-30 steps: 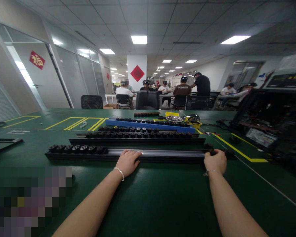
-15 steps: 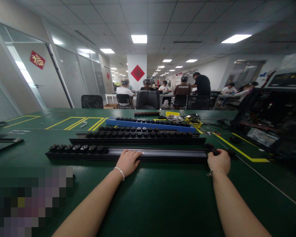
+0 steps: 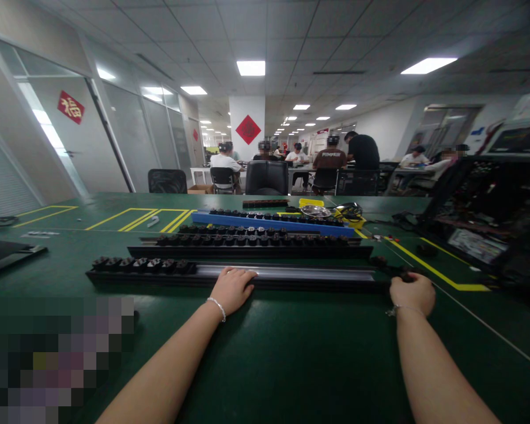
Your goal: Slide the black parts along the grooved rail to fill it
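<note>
A long black rail [image 3: 291, 284], its channel silvery inside, lies crosswise on the green table. Several black modules [image 3: 143, 265], which look like power sockets, fill its left end. My left hand [image 3: 233, 290] is closed over the middle of the rail, fingers on top and thumb at the front. Just past the rail's right end, my right hand [image 3: 413, 294] pinches a small black module [image 3: 407, 277], largely hidden by the fingers. More dark modules [image 3: 380, 262] lie right behind that end.
Behind are another black rail [image 3: 247, 251] full of modules and a blue rail [image 3: 271, 224]. A metal bowl [image 3: 315, 211], a yellow tray [image 3: 311, 202] and cables [image 3: 351, 211] sit further back. An open computer case [image 3: 472, 218] stands right. People sit at far tables.
My right hand has moved right, from the rail's right end to just beyond it, with the small black module. My left hand stays on the rail. The view has shifted slightly.
</note>
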The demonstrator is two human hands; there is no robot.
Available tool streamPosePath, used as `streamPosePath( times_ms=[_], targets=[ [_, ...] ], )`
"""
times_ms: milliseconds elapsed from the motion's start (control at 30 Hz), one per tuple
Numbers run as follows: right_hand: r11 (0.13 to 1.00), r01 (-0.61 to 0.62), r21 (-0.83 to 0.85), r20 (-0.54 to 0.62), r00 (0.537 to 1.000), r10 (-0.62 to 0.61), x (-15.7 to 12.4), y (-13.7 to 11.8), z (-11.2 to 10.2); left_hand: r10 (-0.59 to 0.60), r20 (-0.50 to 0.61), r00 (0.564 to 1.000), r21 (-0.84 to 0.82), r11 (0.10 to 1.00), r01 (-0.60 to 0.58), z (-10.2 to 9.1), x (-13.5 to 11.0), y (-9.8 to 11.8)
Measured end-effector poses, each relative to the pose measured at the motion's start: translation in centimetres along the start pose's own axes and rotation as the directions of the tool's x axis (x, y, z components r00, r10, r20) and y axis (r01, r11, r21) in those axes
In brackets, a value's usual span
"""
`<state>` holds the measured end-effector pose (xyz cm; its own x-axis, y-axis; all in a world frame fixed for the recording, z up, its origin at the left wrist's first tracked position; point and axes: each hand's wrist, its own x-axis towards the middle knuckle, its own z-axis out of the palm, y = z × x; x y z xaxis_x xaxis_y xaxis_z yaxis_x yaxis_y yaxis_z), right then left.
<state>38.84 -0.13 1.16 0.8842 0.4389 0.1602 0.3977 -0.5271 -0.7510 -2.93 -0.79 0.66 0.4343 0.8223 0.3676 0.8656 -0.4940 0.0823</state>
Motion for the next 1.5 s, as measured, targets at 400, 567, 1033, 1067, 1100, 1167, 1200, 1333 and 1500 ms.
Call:
streamPosePath(
  times_ms=[400,567,1033,1067,1100,1167,1200,1333,1500],
  targets=[
    [0.980,0.082,-0.183,0.112,0.992,-0.062,5.5,2.9,0.6,0.002,0.004,1.000,0.009,1.000,-0.002,0.1,0.0,0.0],
    [0.966,0.142,-0.217,0.139,0.984,-0.113,6.7,3.0,0.9,-0.007,0.011,1.000,0.026,1.000,0.007,0.2,0.1,0.0],
    [0.972,-0.063,-0.226,0.009,0.998,0.067,6.6,3.0,0.7,-0.027,-0.015,1.000,0.002,1.000,0.027,0.2,0.1,0.0],
    [0.973,-0.077,-0.219,-0.005,0.997,0.078,6.7,3.0,0.8,-0.041,-0.025,0.999,-0.003,0.999,0.041,0.1,0.0,-0.1],
    [0.974,-0.090,-0.207,-0.019,0.996,0.088,6.8,3.0,0.8,-0.060,-0.039,0.997,-0.004,0.998,0.060,-0.1,0.1,-0.1],
    [0.975,-0.124,-0.187,-0.066,0.991,0.114,6.7,3.0,0.8,-0.111,-0.091,0.990,0.003,0.994,0.112,-0.4,0.1,-0.3],
    [0.972,-0.146,-0.186,-0.090,0.987,0.131,6.7,3.0,0.8,-0.145,-0.133,0.980,0.012,0.989,0.148,-0.6,0.1,-0.5],
    [0.949,-0.197,-0.246,-0.099,0.979,0.177,6.8,3.0,0.7,-0.314,-0.341,0.886,0.046,0.936,0.349,-1.2,-0.1,-2.0],
    [0.967,-0.086,-0.239,-0.064,0.995,0.073,7.4,3.6,1.4,-0.500,-0.455,0.737,0.039,0.816,0.577,-1.3,-0.8,-4.9]
  ],
)
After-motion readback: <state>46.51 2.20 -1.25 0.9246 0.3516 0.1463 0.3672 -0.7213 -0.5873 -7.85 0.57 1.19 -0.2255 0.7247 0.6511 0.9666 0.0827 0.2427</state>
